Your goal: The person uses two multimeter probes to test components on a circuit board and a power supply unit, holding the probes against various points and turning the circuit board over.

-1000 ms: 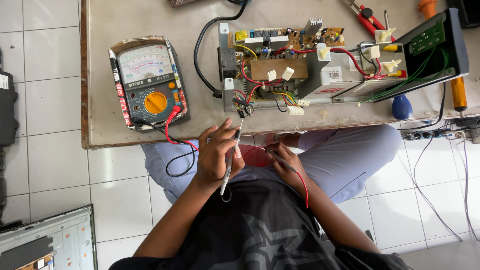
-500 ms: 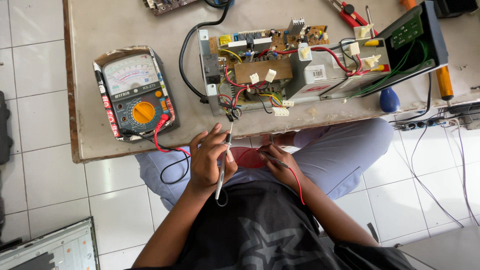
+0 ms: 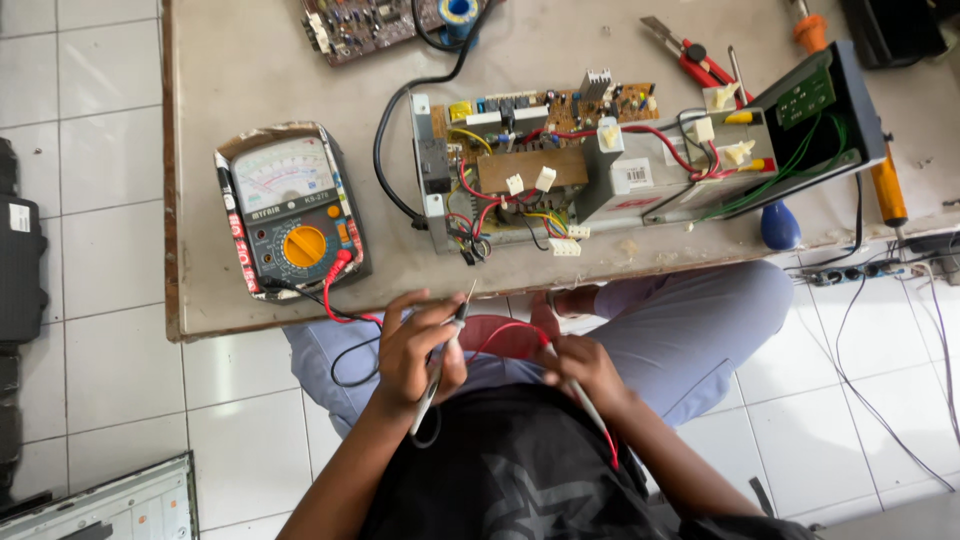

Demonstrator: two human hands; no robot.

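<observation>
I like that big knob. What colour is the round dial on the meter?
The dial is orange, seen in the head view.

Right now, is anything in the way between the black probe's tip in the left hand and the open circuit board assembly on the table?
Nothing visible. The left hand holds the black probe, tip up toward the table edge, with clear space to the circuit board assembly. Its loose connector wires hang nearest.

Orange-dialled grey multimeter [image 3: 290, 210], red probe lead [image 3: 510, 335], green circuit board [image 3: 805, 97]
</observation>
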